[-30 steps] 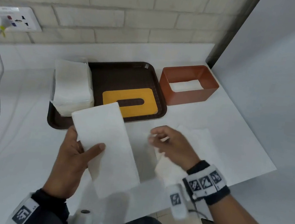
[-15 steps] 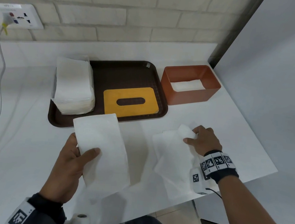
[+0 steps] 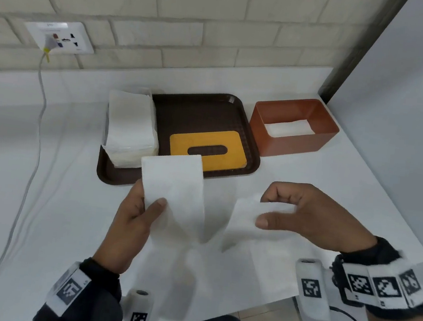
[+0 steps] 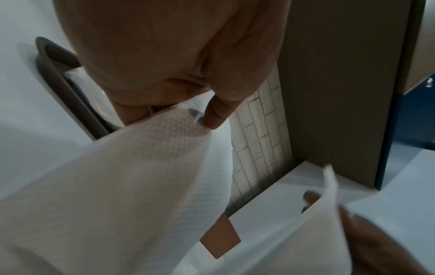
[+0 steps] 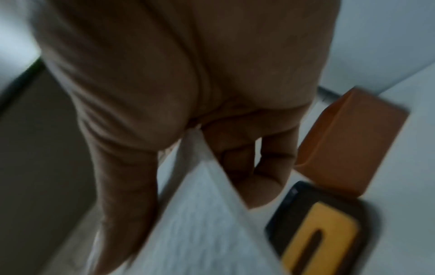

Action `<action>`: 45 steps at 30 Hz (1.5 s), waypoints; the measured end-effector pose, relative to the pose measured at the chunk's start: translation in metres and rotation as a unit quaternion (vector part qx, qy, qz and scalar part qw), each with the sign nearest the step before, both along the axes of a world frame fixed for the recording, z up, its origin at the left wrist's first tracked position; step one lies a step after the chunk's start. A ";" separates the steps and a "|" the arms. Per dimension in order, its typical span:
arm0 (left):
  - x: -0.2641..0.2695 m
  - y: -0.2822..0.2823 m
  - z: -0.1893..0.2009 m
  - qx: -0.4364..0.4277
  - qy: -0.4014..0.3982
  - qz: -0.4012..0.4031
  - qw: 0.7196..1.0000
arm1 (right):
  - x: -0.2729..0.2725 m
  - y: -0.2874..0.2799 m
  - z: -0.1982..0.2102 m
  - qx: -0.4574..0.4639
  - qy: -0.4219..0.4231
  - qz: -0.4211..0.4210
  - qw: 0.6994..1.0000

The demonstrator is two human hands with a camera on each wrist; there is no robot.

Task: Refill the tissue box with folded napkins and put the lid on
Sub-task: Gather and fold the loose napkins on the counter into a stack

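My left hand point(image 3: 147, 203) pinches a white folded napkin point(image 3: 175, 190) by its left edge, thumb on top, and holds it up in front of the brown tray point(image 3: 206, 107). In the left wrist view that napkin point(image 4: 117, 186) hangs from my thumb. My right hand point(image 3: 268, 210) pinches a second napkin point(image 3: 242, 224) above the table, also seen from the right wrist point(image 5: 200, 232). The open orange box point(image 3: 294, 143) stands at the back right with white napkins point(image 3: 288, 128) inside. Its yellow slotted lid point(image 3: 206, 149) lies flat on the tray, beside a stack of napkins point(image 3: 130, 124).
A wall socket point(image 3: 61, 37) has a grey cable point(image 3: 39, 114) running down across the left of the white table. A grey partition point(image 3: 409, 103) closes off the right side. The table's front edge point(image 3: 268, 298) runs close under my right wrist.
My right hand lifted the second napkin off the table and brought it left, toward the left hand. The left hand raised its napkin slightly.
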State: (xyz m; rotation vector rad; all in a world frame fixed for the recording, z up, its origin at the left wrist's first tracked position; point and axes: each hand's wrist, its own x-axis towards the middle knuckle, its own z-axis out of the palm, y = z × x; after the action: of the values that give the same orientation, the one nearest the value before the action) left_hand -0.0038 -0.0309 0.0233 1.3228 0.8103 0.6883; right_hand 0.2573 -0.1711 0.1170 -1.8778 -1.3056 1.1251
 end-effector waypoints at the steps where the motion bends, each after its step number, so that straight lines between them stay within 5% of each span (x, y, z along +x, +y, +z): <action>1: 0.003 0.000 0.002 0.008 0.005 -0.011 1.000 | -0.010 0.002 0.012 0.006 0.021 0.025 0.999; 7: 0.019 -0.015 0.015 -0.011 -0.010 -0.064 0.998 | -0.042 0.038 0.016 0.085 -0.006 0.026 0.996; 15: 0.012 -0.028 0.018 -0.070 -0.018 -0.002 0.997 | -0.058 0.065 -0.021 0.119 -0.107 -0.017 0.987; 26: 0.004 -0.021 0.013 0.059 0.025 -0.090 0.994 | -0.070 0.071 -0.029 0.146 -0.129 -0.019 0.981; 31: 0.003 -0.016 0.016 0.028 -0.043 -0.044 0.998 | -0.062 0.061 -0.037 0.140 -0.038 -0.144 0.979; 34: 0.001 -0.013 0.020 0.056 -0.073 -0.020 0.996 | -0.066 0.048 -0.051 0.075 0.051 -0.099 0.991; 45: -0.003 -0.011 0.015 0.165 -0.041 -0.056 0.984 | -0.080 0.042 -0.072 0.142 0.005 -0.069 0.987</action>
State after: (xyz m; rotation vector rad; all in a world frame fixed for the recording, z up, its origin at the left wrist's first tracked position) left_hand -0.0064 -0.0416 0.0382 1.6133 0.5664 0.8053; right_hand 0.1771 -0.1292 0.0453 -1.7190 -1.2363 0.8284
